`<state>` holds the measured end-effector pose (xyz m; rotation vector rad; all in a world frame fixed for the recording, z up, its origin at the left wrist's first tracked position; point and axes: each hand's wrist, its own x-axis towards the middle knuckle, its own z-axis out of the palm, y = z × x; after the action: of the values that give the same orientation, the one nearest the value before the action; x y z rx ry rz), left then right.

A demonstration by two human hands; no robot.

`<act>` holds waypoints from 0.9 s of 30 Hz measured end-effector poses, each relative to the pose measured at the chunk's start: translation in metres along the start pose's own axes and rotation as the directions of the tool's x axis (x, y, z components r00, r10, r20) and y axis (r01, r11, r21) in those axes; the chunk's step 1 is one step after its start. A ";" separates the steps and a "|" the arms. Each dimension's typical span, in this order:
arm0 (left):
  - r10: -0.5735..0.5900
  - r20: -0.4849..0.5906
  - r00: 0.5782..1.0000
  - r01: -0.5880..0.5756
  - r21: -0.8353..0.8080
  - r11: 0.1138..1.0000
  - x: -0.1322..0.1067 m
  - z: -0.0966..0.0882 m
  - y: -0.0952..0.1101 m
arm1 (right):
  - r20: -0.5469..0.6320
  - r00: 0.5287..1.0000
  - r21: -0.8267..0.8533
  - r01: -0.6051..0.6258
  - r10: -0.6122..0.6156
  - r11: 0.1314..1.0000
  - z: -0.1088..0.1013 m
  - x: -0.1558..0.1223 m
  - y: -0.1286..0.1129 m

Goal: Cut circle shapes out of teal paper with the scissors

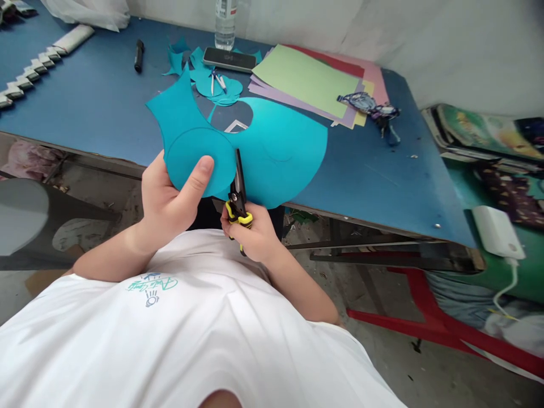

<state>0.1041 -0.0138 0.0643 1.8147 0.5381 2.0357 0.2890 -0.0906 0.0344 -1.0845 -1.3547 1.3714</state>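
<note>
A large sheet of blue paper (293, 141) with a drawn circle and curved cut-outs is held above the table's front edge. My left hand (174, 195) pinches it on the left, thumb on top of the circle, the other fingers hidden beneath. My right hand (255, 232) grips black scissors with yellow-edged handles (238, 195). Their blades lie along the right side of the drawn circle, against the paper. A second, fainter drawn curve shows farther right on the sheet.
Behind the sheet lie cut blue discs (232, 90) with a compass (218, 82) on them, blue scraps, a phone (229, 59) and a water bottle (225, 25). Coloured paper (306, 79) sits at back right under a tangled cord (369, 105). A black marker (139, 55) lies left.
</note>
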 end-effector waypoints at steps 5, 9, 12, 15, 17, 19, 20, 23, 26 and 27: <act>0.031 0.094 0.995 -0.026 -0.059 0.998 0.010 0.002 -0.003 | 0.002 1.000 -0.003 0.023 -0.023 1.000 -0.002 0.000 0.003; 0.099 0.123 0.987 -0.089 -0.083 0.993 0.017 -0.002 -0.010 | 0.019 0.998 0.001 0.053 -0.053 0.999 -0.003 0.002 0.004; 0.042 0.143 0.989 -0.038 -0.030 0.999 0.018 -0.006 -0.004 | 0.039 0.997 0.002 0.070 -0.070 0.998 -0.003 0.003 0.004; -0.099 0.165 0.981 0.094 0.040 0.995 0.018 -0.010 0.010 | 0.037 0.996 0.008 0.079 -0.079 0.997 -0.003 0.002 0.004; -0.144 0.180 0.973 0.135 0.063 0.989 0.019 -0.011 0.015 | 0.025 0.997 0.007 0.072 -0.072 0.997 -0.003 0.001 0.004; -0.062 0.204 0.977 0.057 0.031 0.998 0.021 -0.011 0.016 | 0.029 0.998 0.006 0.061 -0.062 0.998 -0.003 0.000 0.004; -0.018 0.212 0.977 0.014 0.019 1.000 0.022 -0.011 0.014 | 0.037 0.997 0.010 0.060 -0.060 0.998 -0.003 0.000 0.004; 0.038 0.237 0.971 -0.047 0.031 0.998 0.025 -0.010 0.010 | 0.061 0.995 0.034 0.075 -0.077 0.997 -0.003 0.000 0.003; 0.036 0.268 0.963 -0.049 0.044 0.998 0.027 -0.011 0.012 | 0.052 0.994 0.048 0.092 -0.095 0.995 -0.002 0.000 0.003; 0.036 0.277 0.960 -0.049 0.043 0.998 0.026 -0.011 0.015 | 0.051 0.994 0.048 0.093 -0.096 0.994 -0.002 0.000 0.003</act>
<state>0.0904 -0.0135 0.0931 2.1113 0.4750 1.7663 0.2906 -0.0901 0.0309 -0.9476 -1.3886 1.3636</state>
